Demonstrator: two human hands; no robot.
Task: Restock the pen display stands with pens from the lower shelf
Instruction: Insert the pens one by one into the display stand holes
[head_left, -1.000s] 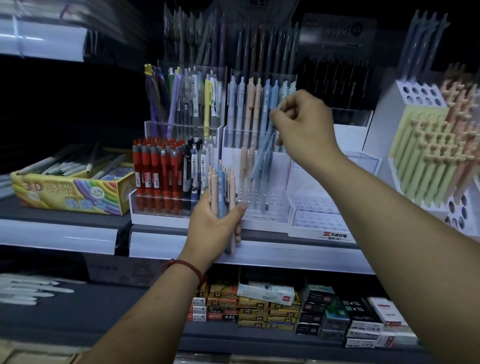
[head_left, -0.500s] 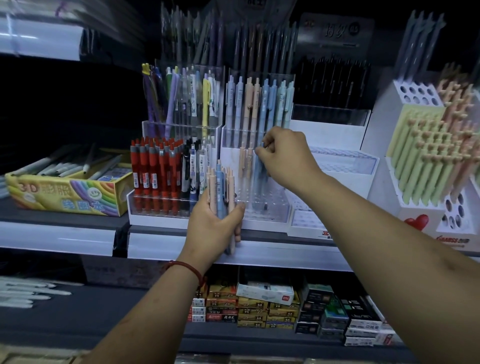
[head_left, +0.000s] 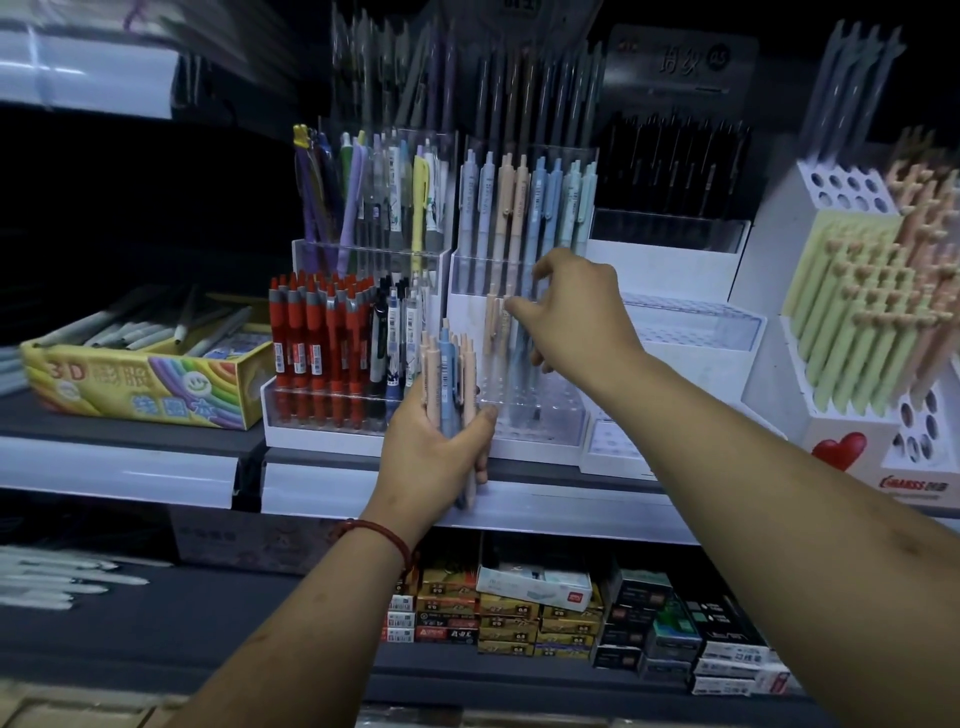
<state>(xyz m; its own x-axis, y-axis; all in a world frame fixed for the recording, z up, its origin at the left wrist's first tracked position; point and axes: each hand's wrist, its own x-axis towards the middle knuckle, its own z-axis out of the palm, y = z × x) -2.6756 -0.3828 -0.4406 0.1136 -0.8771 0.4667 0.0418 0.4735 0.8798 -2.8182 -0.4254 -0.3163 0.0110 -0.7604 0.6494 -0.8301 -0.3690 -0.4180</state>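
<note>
Pastel plastic pens (head_left: 450, 375), overfull in gripping left hand (head_left: 431, 457), could spill while splayed right hand (head_left: 577, 321) reaches into clear acrylic stand (head_left: 540, 415).

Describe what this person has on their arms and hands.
The left forearm and right forearm are bare, with no sleeves in view. The left hand and right hand are ungloved, and no rings show. The only thing worn is a thin red cord bracelet around the left wrist; the right wrist carries nothing.
</note>
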